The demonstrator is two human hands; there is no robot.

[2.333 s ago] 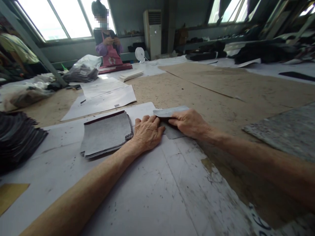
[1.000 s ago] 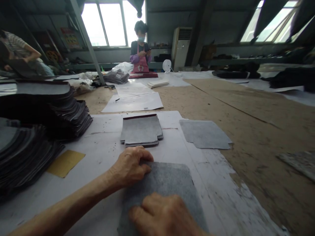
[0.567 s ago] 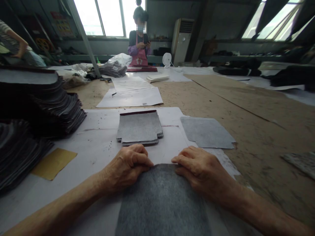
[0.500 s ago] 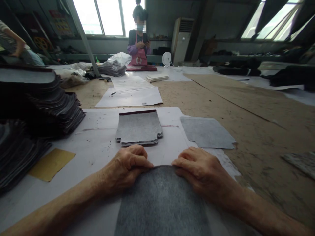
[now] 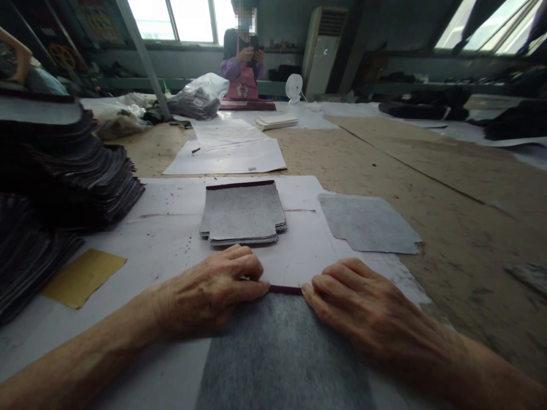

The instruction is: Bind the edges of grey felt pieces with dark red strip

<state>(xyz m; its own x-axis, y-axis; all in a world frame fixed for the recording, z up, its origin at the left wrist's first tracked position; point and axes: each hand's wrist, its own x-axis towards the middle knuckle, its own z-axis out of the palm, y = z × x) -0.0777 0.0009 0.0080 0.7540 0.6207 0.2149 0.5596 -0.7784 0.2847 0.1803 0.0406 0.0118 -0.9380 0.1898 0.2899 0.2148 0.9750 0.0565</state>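
A grey fabric-like sheet [image 5: 284, 353] lies in front of me, its far edge folded over into a narrow dark-red strip. My left hand [image 5: 217, 285] pinches the left part of that fold between thumb and curled fingers. At the right part of the same fold, my right hand [image 5: 363, 307] presses with its fingers bent together. Just beyond my hands sits a small stack of grey cut pieces [image 5: 243, 213], the top one with a dark-red folded edge. A single grey cut piece [image 5: 370, 222] lies flat to the right of the stack.
Tall piles of dark sheets [image 5: 98, 176] stand at the left, beside a yellowish card [image 5: 85, 276]. White paper [image 5: 162, 199] covers the work area on the brown table [image 5: 405, 171]. Across the table a person [image 5: 243, 62] in a pink apron stands near a small white fan [image 5: 293, 87].
The sheet's far edge has been turned over, so its dark-red side shows between my hands. My right hand has shifted slightly right. The camera view has tilted down a little.
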